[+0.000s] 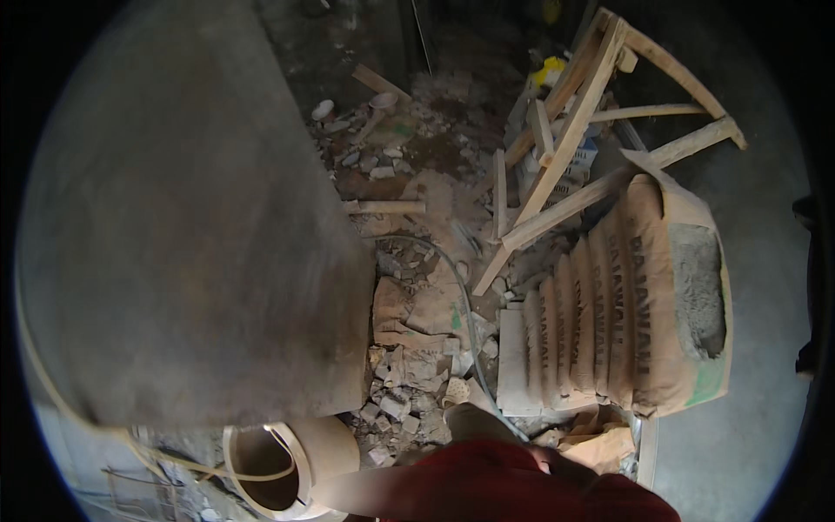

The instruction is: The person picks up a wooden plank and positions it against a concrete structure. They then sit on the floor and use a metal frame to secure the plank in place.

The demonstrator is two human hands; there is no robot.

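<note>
At the lower edge my left arm shows as a blurred shape, and my left hand [348,493] is smeared by motion, its fingers not distinct. It is right beside a cream round bucket [335,448], whose dark opening faces left. A pale band crosses the bucket's mouth. My red sleeve and shirt [470,483] fill the bottom middle. My right hand does not show; a dark patch beside the shirt is too unclear to name. In front of me one leg [477,420] points toward the rubble.
A large grey slab-like surface [200,226] takes up the left. Stacked cement bags [600,296] stand at right, the top one torn open on grey powder [698,291]. Behind them leans a wooden trestle [570,139]. Rubble [396,404], a flattened paper bag [435,304] and a hose [470,322] lie between.
</note>
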